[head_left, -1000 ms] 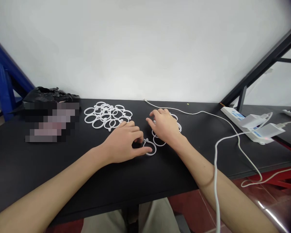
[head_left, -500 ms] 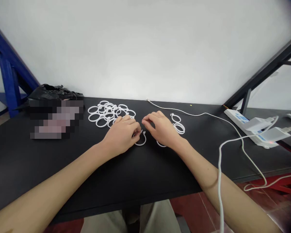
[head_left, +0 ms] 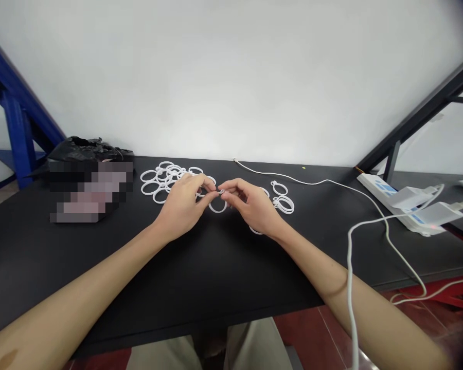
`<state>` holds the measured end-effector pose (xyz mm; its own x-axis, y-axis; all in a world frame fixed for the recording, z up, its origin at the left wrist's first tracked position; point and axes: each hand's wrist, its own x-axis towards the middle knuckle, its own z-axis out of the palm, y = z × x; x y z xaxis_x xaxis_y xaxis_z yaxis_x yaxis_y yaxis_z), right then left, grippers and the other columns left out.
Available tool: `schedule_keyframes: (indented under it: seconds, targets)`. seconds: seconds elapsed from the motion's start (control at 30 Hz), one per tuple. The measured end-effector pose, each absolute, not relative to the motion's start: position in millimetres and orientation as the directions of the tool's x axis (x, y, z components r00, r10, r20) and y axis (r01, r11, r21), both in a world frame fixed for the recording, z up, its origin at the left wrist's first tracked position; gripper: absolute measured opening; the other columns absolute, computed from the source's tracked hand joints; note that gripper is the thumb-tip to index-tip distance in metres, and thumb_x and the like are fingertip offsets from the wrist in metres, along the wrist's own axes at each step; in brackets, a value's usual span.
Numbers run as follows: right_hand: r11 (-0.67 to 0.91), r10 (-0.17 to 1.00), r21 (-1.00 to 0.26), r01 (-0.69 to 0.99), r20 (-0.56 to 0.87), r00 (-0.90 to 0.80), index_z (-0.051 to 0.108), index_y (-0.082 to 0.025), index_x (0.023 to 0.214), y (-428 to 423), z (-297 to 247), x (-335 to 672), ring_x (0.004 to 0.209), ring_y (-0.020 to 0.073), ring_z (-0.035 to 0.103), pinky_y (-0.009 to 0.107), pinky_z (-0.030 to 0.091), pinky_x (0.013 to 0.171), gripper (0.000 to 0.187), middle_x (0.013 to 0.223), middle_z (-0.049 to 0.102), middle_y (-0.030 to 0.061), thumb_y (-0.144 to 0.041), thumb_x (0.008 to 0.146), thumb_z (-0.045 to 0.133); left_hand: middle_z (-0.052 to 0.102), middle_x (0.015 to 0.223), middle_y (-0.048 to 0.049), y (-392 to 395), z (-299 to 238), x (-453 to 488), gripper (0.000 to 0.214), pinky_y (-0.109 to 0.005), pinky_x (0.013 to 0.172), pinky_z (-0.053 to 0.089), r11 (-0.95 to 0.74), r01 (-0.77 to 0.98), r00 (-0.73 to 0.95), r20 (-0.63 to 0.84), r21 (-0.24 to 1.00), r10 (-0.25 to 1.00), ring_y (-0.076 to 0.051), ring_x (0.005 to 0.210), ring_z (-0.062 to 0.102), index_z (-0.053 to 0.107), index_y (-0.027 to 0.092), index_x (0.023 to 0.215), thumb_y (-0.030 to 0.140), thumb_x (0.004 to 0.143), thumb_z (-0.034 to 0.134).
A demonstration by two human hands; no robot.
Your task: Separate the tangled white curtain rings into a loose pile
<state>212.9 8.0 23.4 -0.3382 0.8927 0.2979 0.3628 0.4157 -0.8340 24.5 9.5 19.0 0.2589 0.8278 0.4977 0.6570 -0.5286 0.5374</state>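
Between my two hands hangs a white plastic ring point(head_left: 217, 210), pinched at its top where its ends meet. My left hand point(head_left: 185, 205) grips it with thumb and fingertips from the left. From the right, my right hand point(head_left: 252, 205) pinches the same spot; the fingertips hide whether the ends are joined. Behind my left hand lies a pile of similar white rings point(head_left: 150, 187), partly covered by it. To the right of my right hand are several more rings point(head_left: 284, 204), and another ring point(head_left: 255, 230) peeks out beneath its wrist.
All of this rests on a black table point(head_left: 200, 277) against a white wall. A black plastic bag point(head_left: 88, 149) lies at the left beside a blurred patch. At the right sits a power strip point(head_left: 401, 205) with chargers, and a white cable point(head_left: 351, 288) loops over my right forearm.
My right hand has closed on the ring that my left hand held alone. The ring has been raised slightly, and both hands have come together.
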Motion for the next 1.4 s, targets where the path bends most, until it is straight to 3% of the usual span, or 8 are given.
schedule_keyframes:
  seconds: [0.17, 0.3, 0.5, 0.63, 0.9, 1.13, 1.27, 1.4]
  targets:
    - [0.401, 0.906, -0.855, 0.330, 0.317, -0.280, 0.064, -0.021, 0.090, 9, 23, 212, 0.066, 0.0103, 0.057, 0.025, 0.048, 0.067, 0.008, 0.074, 0.062, -0.0037, -0.029, 0.087, 0.064, 0.070, 0.095, -0.0021, 7, 19, 27, 0.019, -0.040, 0.090, 0.043, -0.554, 0.683, 0.319, 0.487, 0.476, 0.813, -0.022, 0.095, 0.057, 0.063, 0.021, 0.101, 0.033, 0.094, 0.051]
    - [0.421, 0.899, -0.849, 0.320, 0.343, -0.272, 0.062, -0.021, 0.090, 8, 24, 211, 0.066, 0.0109, 0.059, 0.026, 0.048, 0.066, 0.009, 0.076, 0.063, -0.0028, -0.030, 0.088, 0.063, 0.069, 0.107, -0.0044, 7, 21, 26, 0.029, -0.045, 0.097, 0.038, -0.577, 0.694, 0.368, 0.477, 0.429, 0.798, -0.025, 0.104, 0.056, 0.062, 0.020, 0.111, 0.038, 0.094, 0.047]
    - [0.428, 0.902, -0.831, 0.356, 0.364, -0.233, 0.059, -0.022, 0.093, 8, 23, 211, 0.064, 0.0106, 0.060, 0.025, 0.049, 0.065, 0.009, 0.076, 0.065, -0.0031, -0.031, 0.092, 0.059, 0.067, 0.105, -0.0064, 5, 18, 27, 0.041, -0.045, 0.092, 0.039, -0.643, 0.691, 0.466, 0.477, 0.330, 0.746, -0.027, 0.101, 0.055, 0.059, 0.018, 0.117, 0.048, 0.089, 0.056]
    - [0.468, 0.883, -0.793, 0.389, 0.399, -0.249, 0.064, -0.022, 0.101, 8, 24, 211, 0.066, 0.0106, 0.060, 0.025, 0.049, 0.066, 0.013, 0.081, 0.066, -0.0019, -0.029, 0.093, 0.056, 0.065, 0.103, -0.0056, 7, 13, 27, 0.035, -0.044, 0.092, 0.040, -0.646, 0.680, 0.457, 0.488, 0.347, 0.744, -0.026, 0.101, 0.054, 0.059, 0.020, 0.116, 0.043, 0.089, 0.058]
    - [0.506, 0.862, -0.730, 0.460, 0.445, -0.243, 0.065, -0.021, 0.083, 7, 29, 212, 0.063, 0.0099, 0.057, 0.023, 0.045, 0.063, 0.011, 0.077, 0.067, -0.0024, -0.022, 0.091, 0.057, 0.065, 0.107, -0.0050, 6, 16, 28, 0.034, -0.044, 0.095, 0.040, -0.615, 0.659, 0.428, 0.457, 0.433, 0.780, -0.026, 0.105, 0.054, 0.059, 0.022, 0.114, 0.044, 0.088, 0.061]
    - [0.490, 0.869, -0.713, 0.501, 0.446, -0.216, 0.066, -0.022, 0.089, 6, 29, 212, 0.065, 0.0118, 0.059, 0.025, 0.045, 0.064, 0.012, 0.078, 0.068, -0.0013, -0.030, 0.092, 0.058, 0.065, 0.105, -0.0053, 7, 17, 27, 0.029, -0.043, 0.095, 0.040, -0.614, 0.668, 0.421, 0.467, 0.421, 0.778, -0.025, 0.104, 0.054, 0.059, 0.023, 0.111, 0.042, 0.090, 0.057]
    - [0.470, 0.869, -0.613, 0.635, 0.449, -0.209, 0.063, -0.023, 0.110, 8, 28, 216, 0.067, 0.0127, 0.059, 0.026, 0.044, 0.065, 0.025, 0.084, 0.068, -0.0002, -0.040, 0.094, 0.056, 0.063, 0.110, -0.0075, 13, 15, 20, 0.035, -0.046, 0.097, 0.039, -0.569, 0.740, 0.391, 0.459, 0.358, 0.798, -0.027, 0.106, 0.053, 0.058, 0.021, 0.118, 0.040, 0.088, 0.055]
    - [0.337, 0.870, -0.371, 0.865, 0.475, -0.134, 0.064, -0.021, 0.101, 12, 34, 227, 0.071, 0.0168, 0.059, 0.030, 0.040, 0.064, 0.025, 0.085, 0.067, 0.0031, -0.041, 0.096, 0.051, 0.058, 0.117, -0.0109, 17, 12, 12, 0.043, -0.050, 0.097, 0.039, -0.507, 0.833, 0.397, 0.402, 0.219, 0.825, -0.032, 0.111, 0.048, 0.055, 0.020, 0.126, 0.031, 0.085, 0.051]
